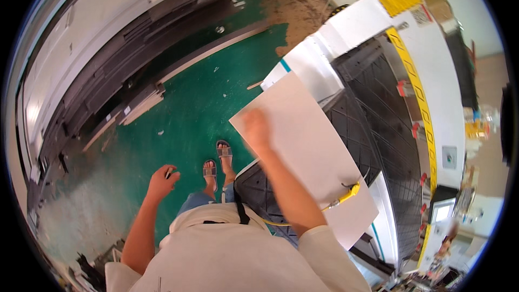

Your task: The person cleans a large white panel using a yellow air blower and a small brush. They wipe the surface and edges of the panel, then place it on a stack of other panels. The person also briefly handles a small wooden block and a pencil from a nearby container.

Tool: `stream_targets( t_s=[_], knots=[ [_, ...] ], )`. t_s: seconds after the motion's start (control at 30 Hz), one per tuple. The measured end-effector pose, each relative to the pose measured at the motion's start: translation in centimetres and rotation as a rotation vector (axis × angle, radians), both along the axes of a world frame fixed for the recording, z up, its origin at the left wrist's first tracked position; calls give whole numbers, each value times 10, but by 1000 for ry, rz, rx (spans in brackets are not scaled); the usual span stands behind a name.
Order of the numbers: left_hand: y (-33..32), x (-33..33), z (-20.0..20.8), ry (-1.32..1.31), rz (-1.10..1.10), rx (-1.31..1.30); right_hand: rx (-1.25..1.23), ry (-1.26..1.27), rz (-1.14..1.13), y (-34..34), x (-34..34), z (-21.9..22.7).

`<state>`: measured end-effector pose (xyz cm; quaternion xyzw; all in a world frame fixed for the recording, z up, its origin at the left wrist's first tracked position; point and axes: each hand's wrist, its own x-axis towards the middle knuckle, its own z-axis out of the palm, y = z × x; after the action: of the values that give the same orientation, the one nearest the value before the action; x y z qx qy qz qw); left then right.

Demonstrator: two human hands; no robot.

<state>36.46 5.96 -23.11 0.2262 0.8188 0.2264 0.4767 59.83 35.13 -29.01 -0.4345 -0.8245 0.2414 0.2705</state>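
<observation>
A pale rectangular board [313,140] lies tilted across the dark, grooved bed of a white machine on my right. Over the board's far left corner is my right hand [255,130], smeared by motion; its fingers cannot be made out, nor whether it touches the board. Away from the machine, above the floor, my left hand [164,181] is closed around a small, slim dark-and-light thing [170,172] whose kind I cannot tell. On the near part of the board rests a yellow air blow gun [346,194], with a thin yellow hose running under my right forearm.
The machine's dark bed [378,108] has a white frame with a yellow striped strip [416,92] and red clamp-like parts. Stacked long panels [135,32] line the left, with pale strips [143,108] on the green floor [200,92] beside them. My sandalled feet stand between.
</observation>
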Motion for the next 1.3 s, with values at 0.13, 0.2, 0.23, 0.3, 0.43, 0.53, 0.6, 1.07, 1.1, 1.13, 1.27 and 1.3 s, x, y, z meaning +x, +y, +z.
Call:
stream_targets(
  t_s=[0.13,0.2,0.23,0.3,0.43,0.53,0.6,1.07,1.1,1.13,1.27,1.3],
  knots=[
    [-19,-17,2,-28,127,174,-373,-16,546,-142,-33,35],
    [-19,-17,20,-10,120,243,-349,107,348,-159,-14,62],
    [-21,-12,24,-14,113,310,-362,141,248,-163,4,78],
    [-6,-7,41,-44,-30,275,-364,150,56,-159,53,114],
    [39,31,32,127,-463,478,14,205,-293,-136,189,156],
    [84,100,97,108,-717,618,-32,211,-641,-136,302,199],
    [111,155,141,82,-875,692,38,289,-831,-139,369,232],
    [353,615,379,332,-1278,1634,1025,-10,-727,29,711,422],
    [373,642,390,383,-1243,1725,1008,-40,-753,48,720,432],
    [392,664,404,455,-1208,1811,1050,-57,-727,74,729,436],
    [461,770,414,564,-1036,2030,1144,-224,-702,150,786,418],
    [478,789,412,580,-1004,2081,1144,-262,-696,165,791,412]
  ],
)
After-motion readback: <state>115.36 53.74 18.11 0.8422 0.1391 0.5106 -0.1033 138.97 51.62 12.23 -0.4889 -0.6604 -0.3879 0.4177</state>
